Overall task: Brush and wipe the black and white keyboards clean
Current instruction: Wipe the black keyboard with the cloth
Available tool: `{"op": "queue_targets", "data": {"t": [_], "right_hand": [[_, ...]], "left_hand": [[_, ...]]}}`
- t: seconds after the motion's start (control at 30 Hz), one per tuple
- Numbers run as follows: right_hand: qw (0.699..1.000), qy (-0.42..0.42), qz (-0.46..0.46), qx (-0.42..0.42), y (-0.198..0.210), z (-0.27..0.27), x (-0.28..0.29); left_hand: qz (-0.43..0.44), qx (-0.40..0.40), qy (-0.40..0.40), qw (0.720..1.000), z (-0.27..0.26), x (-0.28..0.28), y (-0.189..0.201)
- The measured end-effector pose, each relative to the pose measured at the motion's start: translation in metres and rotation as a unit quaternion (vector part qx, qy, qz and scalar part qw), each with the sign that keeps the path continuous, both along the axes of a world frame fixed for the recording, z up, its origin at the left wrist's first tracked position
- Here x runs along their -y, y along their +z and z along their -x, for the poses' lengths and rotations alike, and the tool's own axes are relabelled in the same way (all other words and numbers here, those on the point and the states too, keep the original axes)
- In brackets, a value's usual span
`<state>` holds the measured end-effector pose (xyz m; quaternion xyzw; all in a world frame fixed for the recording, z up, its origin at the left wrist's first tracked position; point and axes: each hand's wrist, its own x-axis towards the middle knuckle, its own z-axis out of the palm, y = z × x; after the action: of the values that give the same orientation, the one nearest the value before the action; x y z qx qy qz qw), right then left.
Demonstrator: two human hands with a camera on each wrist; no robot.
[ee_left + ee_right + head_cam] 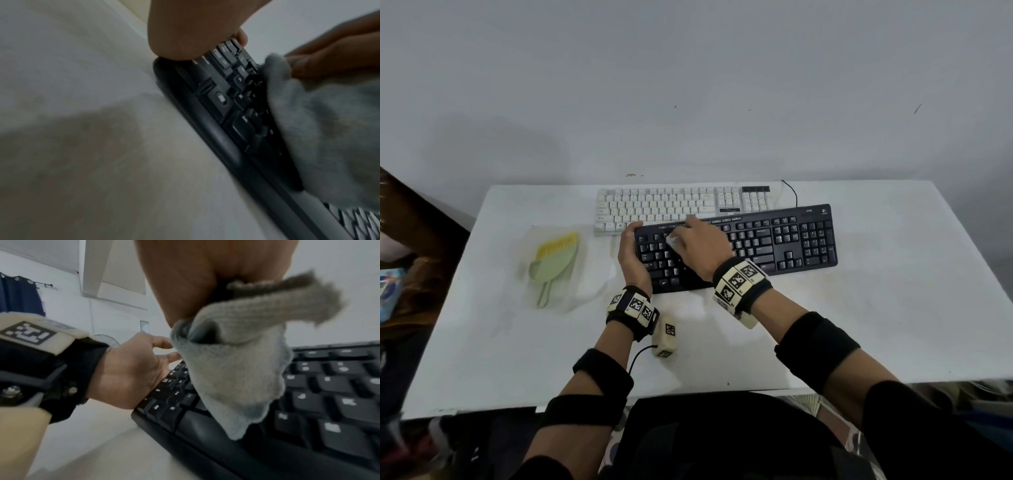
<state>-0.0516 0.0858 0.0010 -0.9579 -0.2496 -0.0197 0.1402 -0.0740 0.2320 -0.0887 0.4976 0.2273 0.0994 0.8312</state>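
2 keyboards lay near the far edge of the white table (893, 308). The white keyboard (654, 205) was closest to that edge, and the black keyboard (774, 240) lay just in front of it, its back edge over the white one's front right part.

The right hand (702, 246) was over the left half of the black keyboard, its fingers curled and pinching a grey cloth (232, 378), bunched in the grip with its loose end hanging onto the keys. I judged this to be the wiping step on the black keyboard.

The left hand (631, 253) was set against the left end of the black keyboard, its thumb over the top left corner. The other fingers showed straight in the right wrist view; whether they were spread I could not tell. It probably braced the keyboard so the strokes would not push it along the table.

1 small green dustpan with a yellow brush (554, 260) lay on a clear plastic bag toward the left edge, apart from both hands.
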Motion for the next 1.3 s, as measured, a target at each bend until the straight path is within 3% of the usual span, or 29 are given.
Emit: {"op": "queue_targets", "data": {"t": [0.13, 0.43, 0.63, 1.1, 1.2, 1.3], "right_hand": [[0.999, 0.039, 0.019, -0.020, -0.005, 0.005, -0.017], [0.996, -0.067, 0.055, -0.009, -0.003, -0.002, 0.013], [0.999, 0.034, -0.004, 0.003, -0.005, 0.002, -0.001], [0.981, -0.191, 0.037, -0.021, -0.010, -0.009, 0.072], [0.981, -0.193, 0.021, -0.004, -0.011, -0.008, 0.076], [0.989, -0.141, -0.024, 0.024, -0.011, -0.002, 0.066]], "left_hand": [[-0.002, 0.001, -0.011, 1.000, 0.001, 0.001, -0.002], [-0.002, 0.028, 0.015, 0.999, -0.002, -0.001, -0.002], [-0.010, 0.040, 0.008, 0.999, 0.000, 0.002, -0.006], [-0.051, 0.051, 0.025, 0.997, -0.004, -0.004, -0.005], [-0.053, 0.068, 0.035, 0.996, -0.005, -0.003, -0.004], [-0.043, 0.081, 0.036, 0.995, -0.006, -0.002, -0.005]]}}
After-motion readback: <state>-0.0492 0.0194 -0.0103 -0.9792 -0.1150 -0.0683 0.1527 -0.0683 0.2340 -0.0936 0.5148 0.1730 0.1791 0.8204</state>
